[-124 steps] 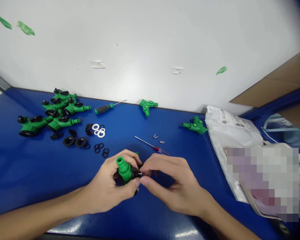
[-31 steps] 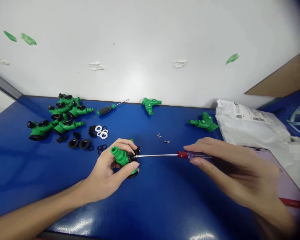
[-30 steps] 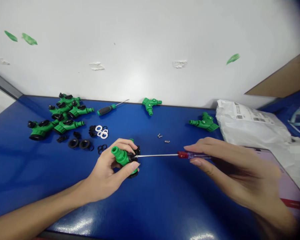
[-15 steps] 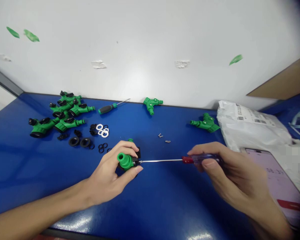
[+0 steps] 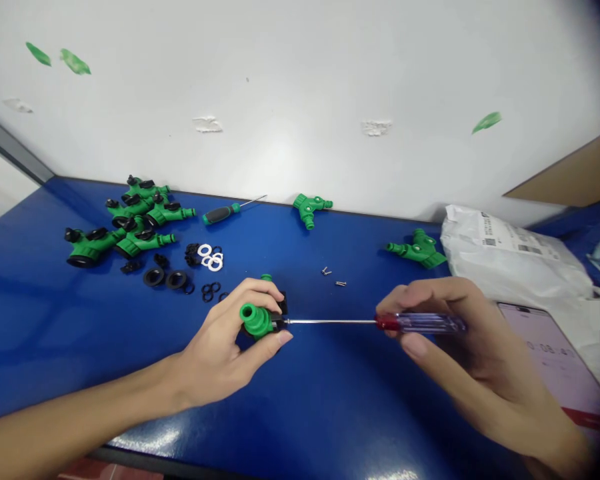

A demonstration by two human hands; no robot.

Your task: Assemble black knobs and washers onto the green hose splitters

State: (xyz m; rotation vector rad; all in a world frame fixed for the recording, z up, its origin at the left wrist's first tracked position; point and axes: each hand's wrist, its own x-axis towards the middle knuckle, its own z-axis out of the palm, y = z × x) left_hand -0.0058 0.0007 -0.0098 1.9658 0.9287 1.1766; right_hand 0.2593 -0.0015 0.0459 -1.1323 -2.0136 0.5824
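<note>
My left hand (image 5: 230, 347) is closed around a green hose splitter (image 5: 255, 321), one of its ribbed spouts pointing up toward me. Black valve parts show between the fingers and thumb; much of the body is hidden by the hand. A screwdriver (image 5: 420, 323) with a clear purple handle and red collar lies level in my right hand (image 5: 485, 367). Its fingers are behind the handle and the thumb is in front, in a loose grip. The thin shaft reaches left, its tip meeting a small screw (image 5: 287, 322) at the black part of the splitter.
Several green splitters (image 5: 140, 245) with black knobs lie at left, beside black rings (image 5: 176, 279) and white washers (image 5: 215, 261). A green-black screwdriver (image 5: 223, 214), two bare splitter bodies (image 5: 310, 210) and small screws (image 5: 341, 284) lie farther back. A phone (image 5: 545, 347) and white package (image 5: 510, 257) are at right.
My right-hand fingers have loosened and shifted on the screwdriver handle, uncovering more of it. The tip stays at the screw. The whole view has shifted slightly.
</note>
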